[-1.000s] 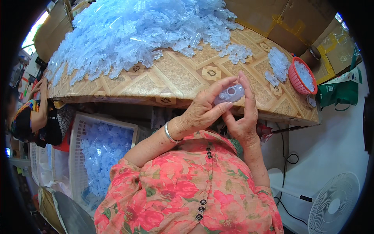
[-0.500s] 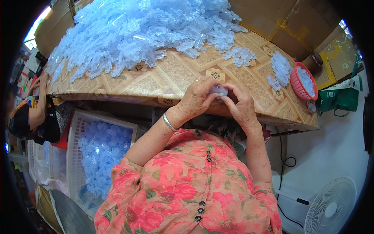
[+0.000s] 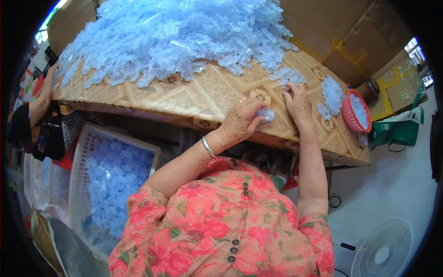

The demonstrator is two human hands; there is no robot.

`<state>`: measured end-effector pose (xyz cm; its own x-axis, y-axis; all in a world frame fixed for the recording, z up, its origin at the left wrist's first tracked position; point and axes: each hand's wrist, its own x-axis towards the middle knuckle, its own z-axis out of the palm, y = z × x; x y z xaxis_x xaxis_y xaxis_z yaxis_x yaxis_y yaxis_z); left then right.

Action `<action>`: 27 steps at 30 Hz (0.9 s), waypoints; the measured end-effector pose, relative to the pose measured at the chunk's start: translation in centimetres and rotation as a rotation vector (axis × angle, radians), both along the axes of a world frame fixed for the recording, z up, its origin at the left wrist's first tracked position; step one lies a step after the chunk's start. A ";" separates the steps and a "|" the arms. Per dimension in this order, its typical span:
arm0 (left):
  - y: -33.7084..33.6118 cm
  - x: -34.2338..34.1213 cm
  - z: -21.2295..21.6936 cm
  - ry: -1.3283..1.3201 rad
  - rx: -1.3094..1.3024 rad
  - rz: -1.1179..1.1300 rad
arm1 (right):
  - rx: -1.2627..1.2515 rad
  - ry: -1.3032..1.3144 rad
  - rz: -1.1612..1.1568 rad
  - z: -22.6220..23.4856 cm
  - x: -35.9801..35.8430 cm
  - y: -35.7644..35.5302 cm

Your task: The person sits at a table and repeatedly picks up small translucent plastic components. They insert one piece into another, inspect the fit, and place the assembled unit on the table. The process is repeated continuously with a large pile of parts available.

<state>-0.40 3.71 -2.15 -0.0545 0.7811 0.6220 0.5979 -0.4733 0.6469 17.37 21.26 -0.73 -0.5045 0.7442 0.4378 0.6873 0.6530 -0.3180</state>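
Note:
My left hand (image 3: 241,119) is closed round a small bundle of clear, bluish plastic pieces (image 3: 266,113), whose round ends show beyond the thumb and finger. It is held just above the table's near edge. Farther right, my right hand (image 3: 298,105) reaches over the tabletop, thumb and fingertips drawn together at a small group of flat clear pieces (image 3: 290,75). Whatever sits between those fingertips is too small to make out. Behind both hands spreads a large heap of clear plastic pieces (image 3: 184,41).
Right on the patterned table (image 3: 221,94) are another patch of pieces (image 3: 332,94) and a red basket (image 3: 353,117) of small parts. Cardboard (image 3: 341,27) walls the back. Below left stands a white crate (image 3: 78,184) of pieces; a fan (image 3: 382,254) is lower right. Another person's arm (image 3: 44,94) rests at far left.
My hands have parted. The right hand has moved away from the bundle, forward and right to the small group of pieces; the left keeps the bundle.

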 end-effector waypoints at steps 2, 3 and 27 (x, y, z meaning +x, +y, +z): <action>0.1 -0.1 0.0 -0.008 -0.006 0.003 | -0.027 -0.020 -0.022 0.5 -0.4 0.0; 0.0 -0.1 -0.1 -0.012 -0.010 0.001 | -0.045 -0.032 -0.035 0.6 -0.4 -0.3; -0.1 -0.6 0.2 -0.131 -0.088 -0.029 | -0.919 -0.129 -0.094 5.2 4.9 -1.7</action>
